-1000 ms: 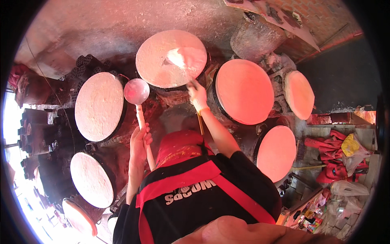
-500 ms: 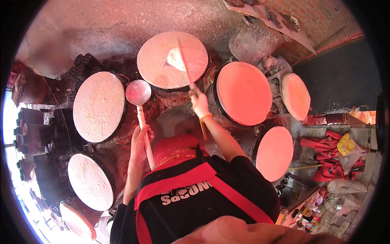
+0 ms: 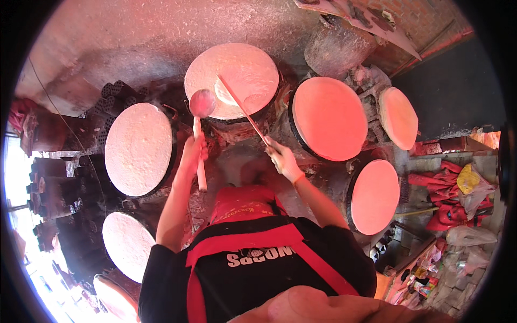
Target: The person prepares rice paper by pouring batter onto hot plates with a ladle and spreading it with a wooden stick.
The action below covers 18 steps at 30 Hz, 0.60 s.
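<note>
My left hand (image 3: 194, 154) is closed round the pale handle of a metal ladle (image 3: 202, 103). The ladle's round bowl hangs over the lower left edge of the far middle griddle. That griddle carries a wide round sheet of pale batter (image 3: 253, 67) with a whiter, wet patch (image 3: 226, 96) near its middle. Gripped in my right hand (image 3: 283, 159) is a long thin wooden stick (image 3: 240, 107). It slants up and left, its far end at the wet patch. Whether the stick touches the batter I cannot tell.
More round griddles with pale sheets flank me: left griddle (image 3: 138, 149), lower left griddle (image 3: 128, 245), right griddle (image 3: 329, 119), lower right griddle (image 3: 375, 197). Round flat sheets (image 3: 398, 118) lie farther right. Dark perforated cylinders (image 3: 116, 97) stack behind the left griddle. Bags and red cloth (image 3: 449, 194) lie right.
My left hand has raised the ladle up and right to the far griddle's edge. My right hand has moved down and right, and the stick now slants left across the wet patch.
</note>
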Tool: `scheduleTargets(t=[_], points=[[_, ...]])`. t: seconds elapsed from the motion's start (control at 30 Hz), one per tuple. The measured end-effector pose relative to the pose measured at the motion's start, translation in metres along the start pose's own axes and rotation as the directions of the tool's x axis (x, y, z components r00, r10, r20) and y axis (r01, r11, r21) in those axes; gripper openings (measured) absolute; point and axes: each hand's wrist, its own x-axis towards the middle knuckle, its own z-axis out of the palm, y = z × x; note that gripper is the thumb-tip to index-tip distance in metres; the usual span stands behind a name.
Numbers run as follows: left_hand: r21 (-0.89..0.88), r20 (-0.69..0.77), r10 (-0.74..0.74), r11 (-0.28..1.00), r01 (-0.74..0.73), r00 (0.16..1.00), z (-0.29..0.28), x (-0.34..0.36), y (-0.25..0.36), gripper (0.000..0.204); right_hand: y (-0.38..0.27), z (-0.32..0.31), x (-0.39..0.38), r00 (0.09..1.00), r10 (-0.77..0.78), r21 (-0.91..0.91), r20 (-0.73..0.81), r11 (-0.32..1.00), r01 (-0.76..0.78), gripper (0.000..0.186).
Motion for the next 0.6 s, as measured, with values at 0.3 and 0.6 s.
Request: scheduleTargets(t=[0.3,0.6], points=[[0.136,-0.188,0.029,0.991,-0.003,0.982,0.052,0.101,-0.015,0.010,0.011,0.095,0.004,0.976,0.203,0.427,-0.083,0.892,-0.149,0.033],[-0.452,0.853,0.038,0.553,0.700,0.521,-0.053,0.045,0.033,0.026,-0.050,0.052,0.031,0.966,0.099,0.398,-0.239,0.917,0.005,0.054]])
